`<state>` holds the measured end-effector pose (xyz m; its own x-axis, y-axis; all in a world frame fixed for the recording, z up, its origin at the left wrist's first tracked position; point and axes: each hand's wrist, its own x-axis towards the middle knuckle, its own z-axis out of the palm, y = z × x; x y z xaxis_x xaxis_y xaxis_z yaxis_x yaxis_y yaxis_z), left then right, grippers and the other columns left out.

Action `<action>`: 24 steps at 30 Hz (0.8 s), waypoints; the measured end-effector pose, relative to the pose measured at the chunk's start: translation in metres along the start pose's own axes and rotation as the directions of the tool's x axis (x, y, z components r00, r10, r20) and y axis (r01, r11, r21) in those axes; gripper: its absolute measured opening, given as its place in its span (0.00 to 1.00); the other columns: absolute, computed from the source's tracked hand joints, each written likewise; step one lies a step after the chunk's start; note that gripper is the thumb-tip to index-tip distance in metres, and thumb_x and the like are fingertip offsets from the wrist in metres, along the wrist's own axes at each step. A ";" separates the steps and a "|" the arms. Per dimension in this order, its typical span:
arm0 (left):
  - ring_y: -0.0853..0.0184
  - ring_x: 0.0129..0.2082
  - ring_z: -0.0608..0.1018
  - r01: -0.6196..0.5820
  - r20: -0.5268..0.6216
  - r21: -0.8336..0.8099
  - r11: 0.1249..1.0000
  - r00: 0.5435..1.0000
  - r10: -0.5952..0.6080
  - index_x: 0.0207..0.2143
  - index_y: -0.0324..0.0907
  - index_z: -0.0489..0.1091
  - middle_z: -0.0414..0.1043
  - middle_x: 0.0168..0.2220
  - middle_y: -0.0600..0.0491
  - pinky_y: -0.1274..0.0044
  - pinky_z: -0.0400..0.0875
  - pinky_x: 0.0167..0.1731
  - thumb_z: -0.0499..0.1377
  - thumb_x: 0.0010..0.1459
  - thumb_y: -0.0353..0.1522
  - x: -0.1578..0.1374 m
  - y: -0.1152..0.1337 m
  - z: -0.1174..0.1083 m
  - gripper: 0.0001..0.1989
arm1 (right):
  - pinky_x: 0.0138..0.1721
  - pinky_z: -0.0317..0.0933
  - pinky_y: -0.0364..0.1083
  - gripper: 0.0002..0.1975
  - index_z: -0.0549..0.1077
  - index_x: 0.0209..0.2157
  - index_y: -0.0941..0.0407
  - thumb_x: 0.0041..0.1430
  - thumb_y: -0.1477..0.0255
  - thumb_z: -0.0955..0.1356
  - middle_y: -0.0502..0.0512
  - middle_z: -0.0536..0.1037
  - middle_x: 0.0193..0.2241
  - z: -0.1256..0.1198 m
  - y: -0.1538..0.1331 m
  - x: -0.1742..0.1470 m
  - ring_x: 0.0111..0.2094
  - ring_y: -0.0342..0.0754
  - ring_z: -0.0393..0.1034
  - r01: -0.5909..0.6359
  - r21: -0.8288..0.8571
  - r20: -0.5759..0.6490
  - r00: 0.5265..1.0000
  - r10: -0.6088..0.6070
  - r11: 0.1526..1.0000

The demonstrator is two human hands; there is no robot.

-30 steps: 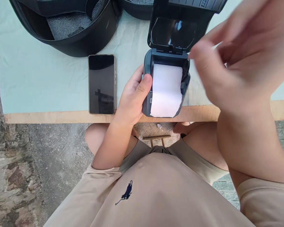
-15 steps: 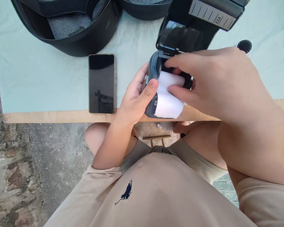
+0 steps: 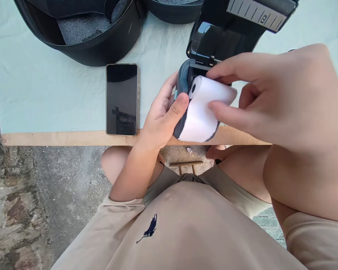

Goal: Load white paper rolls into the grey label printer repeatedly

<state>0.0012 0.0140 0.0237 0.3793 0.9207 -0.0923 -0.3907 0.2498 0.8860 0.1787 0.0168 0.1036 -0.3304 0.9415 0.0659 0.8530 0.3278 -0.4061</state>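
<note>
My left hand [image 3: 169,112] grips the left side of a dark portable receipt printer [image 3: 183,80], its thumb on the front edge. The printer's black lid [image 3: 222,37] stands swung open on its far side. Between the thumb and fingers of my right hand [image 3: 270,90] is a white paper roll [image 3: 211,90], tilted in the mouth of the printer's compartment. The roll's dark core hole faces left. Its loose end hangs over the printer's near edge. Part of the compartment is hidden behind the roll and my fingers.
A phone [image 3: 122,99] lies dark-screened left of my left hand. Behind it stands an open black zippered case [image 3: 101,52] with grey foam, and a second black case [image 3: 174,13] is at the top. The pale cloth [image 3: 59,93] ends at the table's wooden front edge [image 3: 59,138].
The paper roll has risen out of the printer's compartment and tilted, so its core end now shows. My right hand has lifted slightly up and right with it. My left hand stays put.
</note>
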 end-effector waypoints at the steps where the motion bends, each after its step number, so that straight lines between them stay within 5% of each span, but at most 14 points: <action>1: 0.63 0.48 0.77 -0.009 -0.017 0.000 1.000 1.000 0.009 0.56 0.47 0.59 0.71 0.49 0.51 0.73 0.73 0.45 0.54 0.59 0.45 0.000 0.000 0.000 0.25 | 0.23 0.51 0.43 0.13 0.74 0.40 0.48 0.50 0.68 0.69 0.48 0.73 0.27 -0.001 0.002 -0.002 0.24 0.40 0.63 -0.014 0.139 -0.020 1.000 0.017 0.990; 3: 0.62 0.52 0.75 -0.044 -0.034 -0.013 0.999 0.998 0.043 0.56 0.46 0.60 0.73 0.45 0.51 0.73 0.72 0.49 0.54 0.59 0.46 0.001 -0.001 -0.001 0.25 | 0.18 0.50 0.42 0.12 0.75 0.38 0.49 0.49 0.71 0.68 0.50 0.73 0.28 -0.001 0.009 -0.003 0.24 0.40 0.63 -0.043 0.477 -0.092 0.991 0.099 0.878; 6: 0.61 0.57 0.70 -0.080 -0.059 -0.032 0.996 0.995 0.078 0.54 0.46 0.63 0.74 0.44 0.52 0.71 0.69 0.53 0.51 0.60 0.47 0.004 -0.002 -0.002 0.23 | 0.12 0.47 0.43 0.07 0.74 0.26 0.50 0.44 0.63 0.70 0.50 0.63 0.17 0.007 0.025 -0.001 0.17 0.41 0.58 -0.054 0.836 -0.109 0.959 0.261 0.546; 8: 0.60 0.58 0.70 -0.084 -0.079 -0.028 0.996 0.994 0.081 0.52 0.47 0.65 0.74 0.43 0.52 0.70 0.70 0.53 0.50 0.60 0.47 0.006 -0.002 -0.002 0.22 | 0.10 0.46 0.44 0.13 0.70 0.22 0.50 0.37 0.57 0.71 0.49 0.60 0.15 0.016 0.034 0.001 0.15 0.42 0.56 -0.144 0.910 -0.009 0.930 0.367 0.388; 11: 0.60 0.58 0.69 -0.098 -0.099 -0.036 0.994 0.991 0.094 0.50 0.47 0.66 0.74 0.42 0.52 0.70 0.69 0.53 0.51 0.60 0.46 0.007 -0.002 -0.001 0.20 | 0.10 0.49 0.44 0.13 0.70 0.26 0.50 0.37 0.61 0.72 0.47 0.62 0.18 0.033 0.043 -0.001 0.15 0.42 0.58 -0.205 0.929 0.030 0.871 0.490 0.308; 15: 0.60 0.58 0.69 -0.132 -0.084 -0.070 0.989 0.988 0.126 0.48 0.47 0.67 0.74 0.42 0.53 0.71 0.68 0.54 0.51 0.61 0.44 0.008 -0.003 -0.001 0.18 | 0.19 0.63 0.44 0.13 0.66 0.32 0.51 0.46 0.66 0.72 0.46 0.68 0.21 0.048 0.048 -0.009 0.20 0.42 0.65 -0.151 0.895 -0.044 0.906 0.421 0.420; 17: 0.60 0.58 0.69 -0.141 -0.080 -0.075 0.987 0.988 0.135 0.48 0.47 0.67 0.73 0.42 0.53 0.71 0.67 0.55 0.51 0.61 0.44 0.008 -0.004 -0.001 0.17 | 0.25 0.67 0.47 0.14 0.64 0.32 0.52 0.47 0.66 0.72 0.46 0.68 0.23 0.049 0.049 -0.011 0.23 0.44 0.68 -0.137 0.807 -0.093 0.931 0.353 0.574; 21: 0.60 0.58 0.69 -0.128 -0.079 -0.024 0.991 0.989 0.126 0.49 0.48 0.66 0.73 0.42 0.53 0.71 0.66 0.55 0.52 0.60 0.46 0.009 -0.005 -0.003 0.19 | 0.39 0.64 0.52 0.13 0.66 0.34 0.52 0.49 0.64 0.71 0.51 0.72 0.32 0.048 0.048 -0.010 0.33 0.47 0.68 -0.076 0.413 -0.230 0.956 0.185 0.907; 24: 0.59 0.58 0.69 -0.115 -0.092 0.023 0.993 0.989 0.116 0.50 0.50 0.66 0.74 0.42 0.52 0.72 0.67 0.54 0.53 0.57 0.49 0.009 -0.005 -0.004 0.22 | 0.37 0.61 0.50 0.16 0.66 0.37 0.52 0.47 0.65 0.72 0.52 0.73 0.36 0.049 0.048 -0.008 0.35 0.47 0.66 -0.048 0.244 -0.233 0.967 0.106 0.969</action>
<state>0.0033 0.0222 0.0163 0.2521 0.9672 -0.0301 -0.4119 0.1354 0.9011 0.2026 0.0209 0.0389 -0.1344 0.9632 0.2329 0.7432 0.2534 -0.6192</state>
